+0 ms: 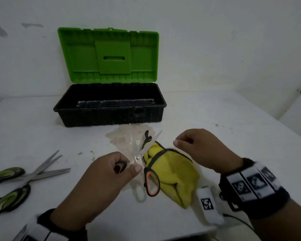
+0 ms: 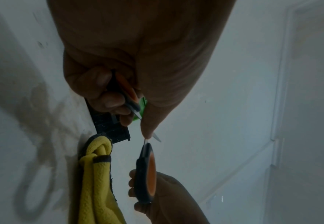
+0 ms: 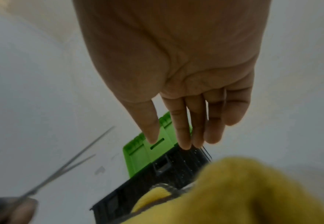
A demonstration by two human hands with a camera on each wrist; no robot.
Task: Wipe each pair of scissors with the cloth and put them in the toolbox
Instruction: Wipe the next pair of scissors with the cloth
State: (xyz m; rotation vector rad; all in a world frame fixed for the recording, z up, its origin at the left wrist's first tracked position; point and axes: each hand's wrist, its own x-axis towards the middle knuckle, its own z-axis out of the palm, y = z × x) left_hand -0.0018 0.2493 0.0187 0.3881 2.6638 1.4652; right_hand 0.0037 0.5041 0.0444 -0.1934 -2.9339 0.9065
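Note:
My left hand [image 1: 115, 176] grips one orange-and-black handle of a pair of scissors [image 1: 138, 158], held just above the table with the blades spread apart and pointing towards the toolbox. The other handle loop [image 2: 146, 171] hangs free. A crumpled yellow cloth [image 1: 174, 174] lies on the table right of the scissors, touching one blade. My right hand [image 1: 186, 141] hovers over the cloth's far end, fingers relaxed and holding nothing; in the right wrist view its fingers [image 3: 184, 128] are straight. The toolbox [image 1: 102, 117] stands open behind, its green lid [image 1: 109, 54] upright.
Two pairs of green-handled scissors [image 1: 30, 173] lie crossed at the table's left edge. A brownish stain [image 1: 125, 136] with a black mark sits between the toolbox and the cloth. A white wall rises close behind the toolbox. The table's front edge is near my wrists.

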